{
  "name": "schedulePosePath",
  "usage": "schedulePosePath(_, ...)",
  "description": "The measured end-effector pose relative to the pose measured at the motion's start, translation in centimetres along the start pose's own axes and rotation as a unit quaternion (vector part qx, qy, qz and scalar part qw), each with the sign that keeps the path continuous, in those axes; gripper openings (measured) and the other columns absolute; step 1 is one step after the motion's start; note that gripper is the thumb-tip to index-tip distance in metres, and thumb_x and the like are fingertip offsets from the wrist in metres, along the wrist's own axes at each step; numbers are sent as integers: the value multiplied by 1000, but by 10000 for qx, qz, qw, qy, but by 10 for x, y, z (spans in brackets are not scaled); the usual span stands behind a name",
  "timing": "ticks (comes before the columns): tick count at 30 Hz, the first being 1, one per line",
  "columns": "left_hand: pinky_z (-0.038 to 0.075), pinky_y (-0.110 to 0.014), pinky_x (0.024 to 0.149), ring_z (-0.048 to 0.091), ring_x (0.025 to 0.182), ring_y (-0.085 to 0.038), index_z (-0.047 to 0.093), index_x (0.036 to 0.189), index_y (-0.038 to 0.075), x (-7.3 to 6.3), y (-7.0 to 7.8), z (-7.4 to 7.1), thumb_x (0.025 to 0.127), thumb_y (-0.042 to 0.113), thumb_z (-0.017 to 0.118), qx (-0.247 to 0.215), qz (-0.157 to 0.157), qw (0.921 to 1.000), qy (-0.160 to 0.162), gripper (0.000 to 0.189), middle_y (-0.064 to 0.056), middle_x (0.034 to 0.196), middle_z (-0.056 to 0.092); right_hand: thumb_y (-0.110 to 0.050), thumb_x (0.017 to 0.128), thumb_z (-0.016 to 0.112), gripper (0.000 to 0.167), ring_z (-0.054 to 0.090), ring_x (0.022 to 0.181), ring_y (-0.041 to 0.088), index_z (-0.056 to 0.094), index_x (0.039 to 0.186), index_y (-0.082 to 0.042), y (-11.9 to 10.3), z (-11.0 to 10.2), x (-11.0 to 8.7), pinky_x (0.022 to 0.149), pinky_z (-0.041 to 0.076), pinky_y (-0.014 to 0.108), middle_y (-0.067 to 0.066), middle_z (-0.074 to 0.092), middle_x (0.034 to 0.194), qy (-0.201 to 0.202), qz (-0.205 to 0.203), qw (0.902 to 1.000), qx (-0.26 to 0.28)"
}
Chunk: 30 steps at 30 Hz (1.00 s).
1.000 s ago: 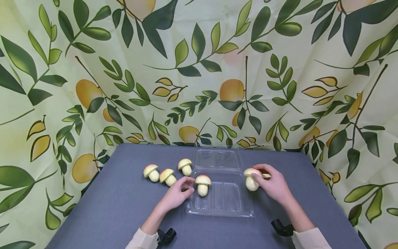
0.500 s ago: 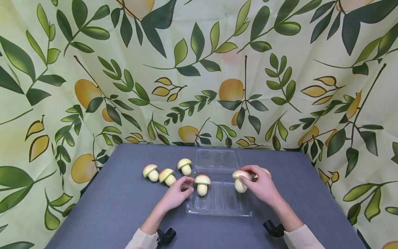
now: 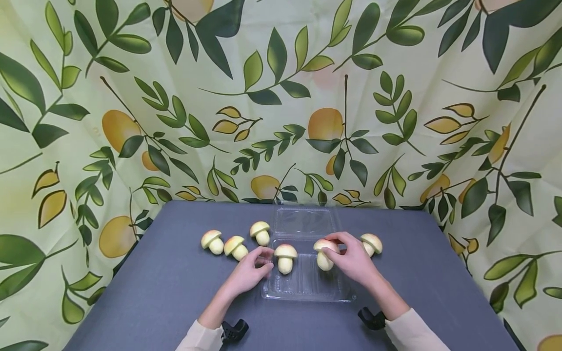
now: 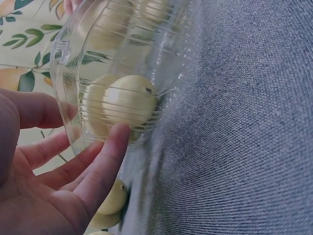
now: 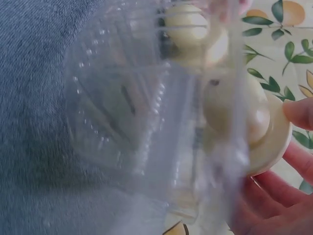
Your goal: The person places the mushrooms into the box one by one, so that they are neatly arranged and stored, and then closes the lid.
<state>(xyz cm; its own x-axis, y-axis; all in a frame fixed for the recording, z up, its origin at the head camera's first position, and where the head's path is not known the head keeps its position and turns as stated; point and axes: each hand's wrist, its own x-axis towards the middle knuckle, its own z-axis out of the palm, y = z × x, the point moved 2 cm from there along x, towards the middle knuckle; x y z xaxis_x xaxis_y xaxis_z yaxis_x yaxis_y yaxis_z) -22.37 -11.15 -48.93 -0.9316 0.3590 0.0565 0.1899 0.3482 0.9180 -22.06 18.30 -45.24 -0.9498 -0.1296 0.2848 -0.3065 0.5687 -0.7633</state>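
Observation:
My right hand [image 3: 353, 258] pinches a pale mushroom [image 3: 325, 262] with a reddish-topped cap, thumb in front and fingers behind. It is upright over the right half of a clear plastic clamshell box [image 3: 303, 295]. In the right wrist view, the held mushroom [image 5: 276, 139] shows partly through the blurred plastic. Another mushroom [image 3: 285, 265] stands in the box's left half. My left hand [image 3: 248, 275] is at the box's left side; in the left wrist view, its fingertips [image 4: 120, 132] touch the ribbed wall, fingers fairly straight.
Three loose mushrooms, one of them here [image 3: 212, 242], lie left of the box. One more mushroom [image 3: 371, 243] lies beyond my right hand. The box's open lid [image 3: 305, 222] lies flat at the back. A leaf-patterned cloth [image 3: 281, 107] hangs behind the grey table [image 3: 175, 292].
My right hand has carried the mushroom leftward from beside the box to over its right half. The mushroom at far right has come into view. My left hand has stayed in place.

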Motion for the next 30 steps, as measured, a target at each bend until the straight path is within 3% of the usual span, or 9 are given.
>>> schedulePosePath(11, 58, -29, 71, 67, 98, -27, 59, 130, 0, -1, -1, 1, 98, 5, 63, 25, 87, 10000, 1, 32, -23, 125, 59, -17, 90, 79, 28, 63, 101, 19, 72, 116, -9, -3, 24, 4, 81, 56, 35, 3, 66, 111, -177, 79, 9998, -55)
schedulePosePath(19, 58, -28, 74, 67, 106, -31, 61, 128, 1, 0, -2, 0, 98, 7, 64, 156, 203, 9996, 77, 31, -21, 126, 60, -18, 87, 82, 26, 63, 104, 24, 74, 110, -12, -3, 38, 8, 84, 51, 41, 4, 68, 110, -85, -41, 9988, -487)
schedulePosePath(30, 58, -28, 72, 67, 103, -29, 60, 129, 0, 0, -3, 0, 98, 7, 64, 124, 149, 9998, 18, 32, -22, 127, 59, -19, 87, 81, 23, 63, 100, 23, 74, 109, -12, 0, 52, 9, 85, 51, 43, 2, 67, 104, -235, 95, 9979, -589)
